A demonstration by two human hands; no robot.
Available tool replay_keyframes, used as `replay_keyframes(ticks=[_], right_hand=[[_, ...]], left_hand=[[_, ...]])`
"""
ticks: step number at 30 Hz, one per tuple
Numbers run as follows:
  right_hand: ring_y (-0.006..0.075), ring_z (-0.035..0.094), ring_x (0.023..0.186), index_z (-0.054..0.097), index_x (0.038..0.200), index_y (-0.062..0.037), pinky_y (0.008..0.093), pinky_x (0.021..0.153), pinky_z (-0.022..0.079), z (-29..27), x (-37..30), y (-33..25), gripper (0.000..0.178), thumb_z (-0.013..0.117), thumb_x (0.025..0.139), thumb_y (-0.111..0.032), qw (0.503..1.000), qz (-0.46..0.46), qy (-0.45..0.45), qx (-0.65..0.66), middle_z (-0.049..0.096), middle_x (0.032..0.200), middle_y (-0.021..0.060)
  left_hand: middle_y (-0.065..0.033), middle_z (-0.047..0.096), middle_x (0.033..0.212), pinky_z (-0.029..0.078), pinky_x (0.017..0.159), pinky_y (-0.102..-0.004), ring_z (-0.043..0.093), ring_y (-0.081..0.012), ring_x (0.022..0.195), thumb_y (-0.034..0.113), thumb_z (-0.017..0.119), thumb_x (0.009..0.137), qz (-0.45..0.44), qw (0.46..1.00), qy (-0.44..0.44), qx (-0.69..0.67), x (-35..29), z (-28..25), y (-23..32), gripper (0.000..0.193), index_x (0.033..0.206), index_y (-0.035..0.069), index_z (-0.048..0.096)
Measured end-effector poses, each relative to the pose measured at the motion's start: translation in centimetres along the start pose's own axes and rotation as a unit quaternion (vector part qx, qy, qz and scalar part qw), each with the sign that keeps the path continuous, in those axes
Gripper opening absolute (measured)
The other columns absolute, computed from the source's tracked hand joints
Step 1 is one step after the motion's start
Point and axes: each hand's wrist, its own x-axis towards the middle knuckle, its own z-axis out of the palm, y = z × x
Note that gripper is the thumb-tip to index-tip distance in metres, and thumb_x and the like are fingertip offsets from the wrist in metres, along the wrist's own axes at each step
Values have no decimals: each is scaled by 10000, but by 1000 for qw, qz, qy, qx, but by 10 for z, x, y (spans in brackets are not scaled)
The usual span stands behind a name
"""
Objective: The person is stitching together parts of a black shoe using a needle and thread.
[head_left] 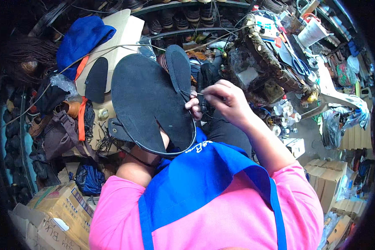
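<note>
A large black flat piece with rounded ends and a slit (pixel 143 96), looking like leather or stiff fabric, lies over my lap and left forearm. A narrow, stitched-edged black tongue (pixel 178 68) stands up at its upper right, with dark thread near its base. My left hand (pixel 194 106) reaches from beneath, its fingers closed on the piece's right edge; the palm is hidden. Just to the right, my right hand (pixel 225 100) pinches a thin needle-like thing (pixel 200 94) that points toward the left fingertips. A black tab with a hole (pixel 118 130) hangs at the lower left edge.
At the upper left lie a blue cap (pixel 81 41), cardboard (pixel 123 35) and a black cut piece (pixel 97 81). A cluttered round stand (pixel 258 54) with scissors (pixel 300 64) rises at the right. Boxes (pixel 62 208) stand lower left; shoes (pixel 191 14) line the back shelf.
</note>
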Motion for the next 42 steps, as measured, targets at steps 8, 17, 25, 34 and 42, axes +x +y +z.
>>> replay_keyframes(ticks=[8, 17, 25, 34, 42], right_hand=[[286, 700, 800, 702, 945, -35, 372, 719, 549, 29, 14, 1, 137, 674, 843, -122, 996, -14, -11, 84, 706, 840, 131], [283, 703, 797, 711, 965, -35, 362, 719, 553, 31, 18, 1, 160, 665, 831, -109, 998, -19, -16, 58, 707, 838, 128], [276, 696, 765, 710, 950, -52, 355, 694, 545, 30, 18, -1, 133, 678, 842, -121, 998, -49, -7, 41, 693, 801, 111], [268, 689, 906, 690, 1032, -58, 363, 818, 535, 27, 11, 7, 190, 650, 869, -146, 998, 30, -52, -6, 697, 941, 131], [217, 401, 1364, 304, 1513, -133, 381, 1157, 294, 44, -19, 89, 580, 475, 991, -316, 965, 28, -122, 229, 399, 1504, 80]], left_hand=[[-58, 476, 692, 403, 715, -347, 459, -198, 691, 373, 414, 917, 108, 971, 213, -17, -9, 31, -9, 376, 961, 13, 513], [-93, 500, 828, 446, 765, -413, 494, -211, 758, 366, 358, 985, 130, 976, 174, 26, -13, 17, -6, 370, 1033, 40, 526], [-61, 497, 748, 400, 700, -351, 465, -188, 686, 388, 409, 921, 151, 958, 239, 47, -15, 26, -13, 378, 1000, 44, 544], [-74, 606, 869, 488, 778, -328, 582, -204, 835, 443, 475, 987, 128, 891, 163, 404, -17, 44, 11, 424, 1003, 30, 567], [-51, 665, 1078, 483, 912, -306, 614, -144, 991, 209, 731, 881, 218, 701, 279, 619, 19, 87, 19, 423, 1224, 4, 591]])
